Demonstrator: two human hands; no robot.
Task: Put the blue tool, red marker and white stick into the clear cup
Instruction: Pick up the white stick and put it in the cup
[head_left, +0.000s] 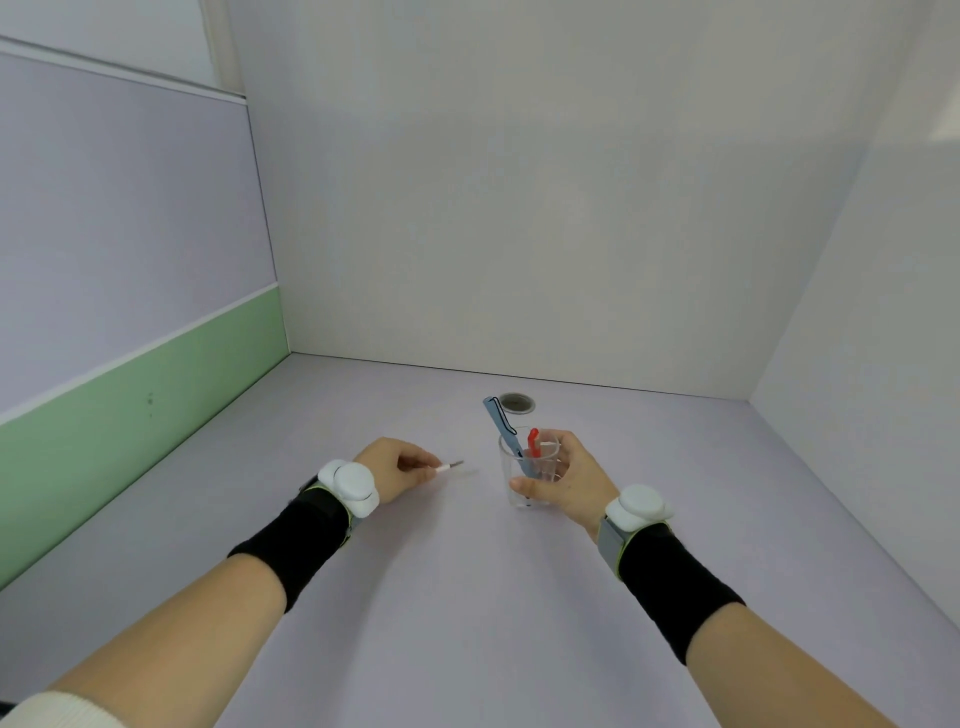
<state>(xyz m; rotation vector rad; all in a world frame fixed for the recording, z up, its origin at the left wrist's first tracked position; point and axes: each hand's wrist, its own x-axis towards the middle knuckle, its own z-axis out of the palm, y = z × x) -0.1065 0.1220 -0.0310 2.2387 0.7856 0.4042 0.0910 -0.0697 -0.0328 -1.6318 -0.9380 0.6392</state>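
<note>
Pale lilac table (415, 597), white walls, green strip left, round hole (516, 402) far. Right hand (563, 480) grips cup (519, 488) w/ blue tool (500, 423), marker (533, 440). Left hand (397, 467) pinches stick (450, 465).

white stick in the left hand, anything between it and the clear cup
Nothing visible on the table blocks the way. The left hand holds the white stick, tip aimed toward the clear cup, with bare table between them. The right hand grips the cup; the blue tool and red marker already crowd its mouth.

Clear glossy plastic cup (519, 483), matt smooth lilac desk (467, 597), black knit cloth wristbands (306, 540), smooth white plastic pods (350, 486).
</note>
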